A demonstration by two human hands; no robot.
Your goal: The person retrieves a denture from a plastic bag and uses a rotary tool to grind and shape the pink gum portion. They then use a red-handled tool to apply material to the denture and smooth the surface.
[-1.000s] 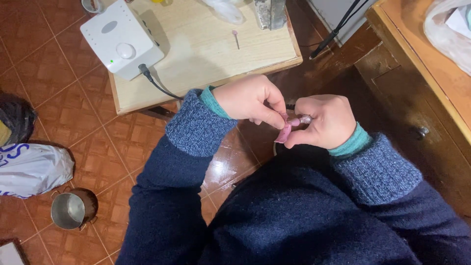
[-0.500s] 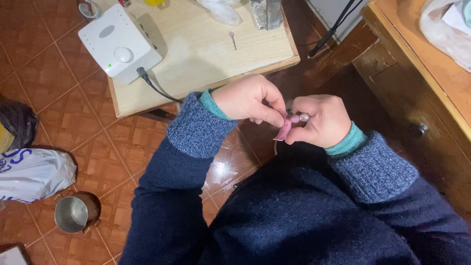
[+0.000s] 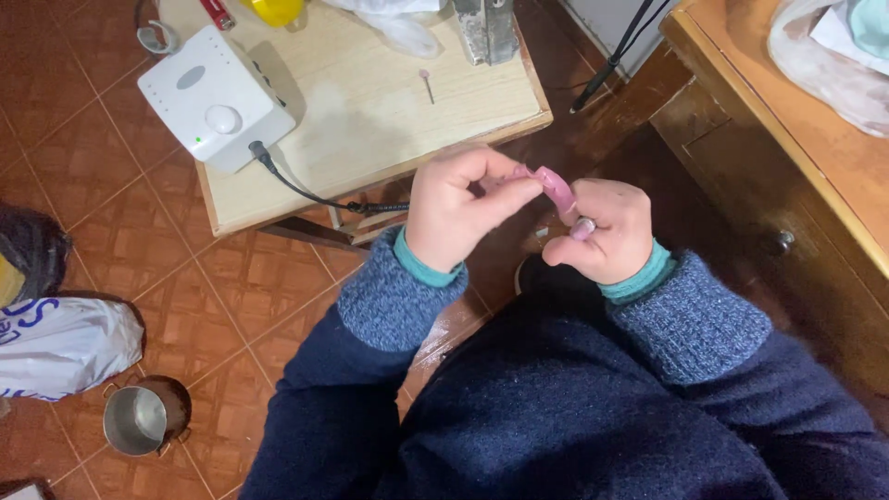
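My left hand and my right hand meet in front of my chest, just below the edge of a small wooden table. Between them I hold a small pink curved piece; the left thumb and fingers pinch one end, and the right hand's fingers close around the other. Both arms wear blue knitted sleeves with teal cuffs. A black cable runs from a white box with a round knob on the table toward my hands; its end is hidden behind my left hand.
A small pin-like bit lies on the table, with a metal object and clear plastic at its far edge. A wooden cabinet stands on the right. On the tiled floor sit a metal pot and a white bag.
My hands have shifted slightly up toward the table edge, and the pink piece now shows more clearly between the fingers. The view has tilted a little.
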